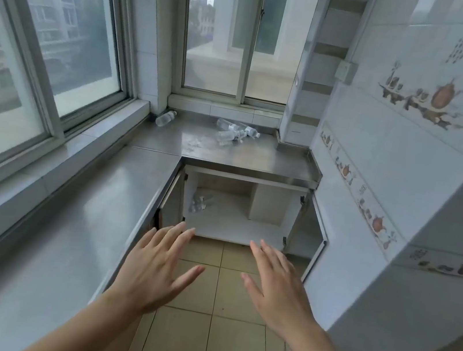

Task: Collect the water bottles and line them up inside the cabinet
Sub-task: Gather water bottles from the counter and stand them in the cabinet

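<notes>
Water bottles lie in three places. A loose pile (235, 134) of clear bottles rests on its sides on the steel worktop (272, 160), near the back under the far window (244, 31). One single bottle (166, 118) lies on its side at the back left corner of the worktop, against the sill, well apart from the pile. A small group of bottles (198, 202) lies inside the cabinet (233, 230), at the left of its white floor; the exact count cannot be told.

The cabinet stands below the worktop with both doors swung open, the left door (174, 196) and the right door (311, 230) at either side of the opening.

The left hand (156, 269) is held out, palm down, above the tiled floor (207, 338), fingers (181, 235) straight and spread, gripping nothing. The right hand (276, 287) matches it, fingers extended and spread, gripping nothing. Both hands are apart from each other and touch no object.

A second stretch of worktop runs along the left under the side window (48, 40).
</notes>
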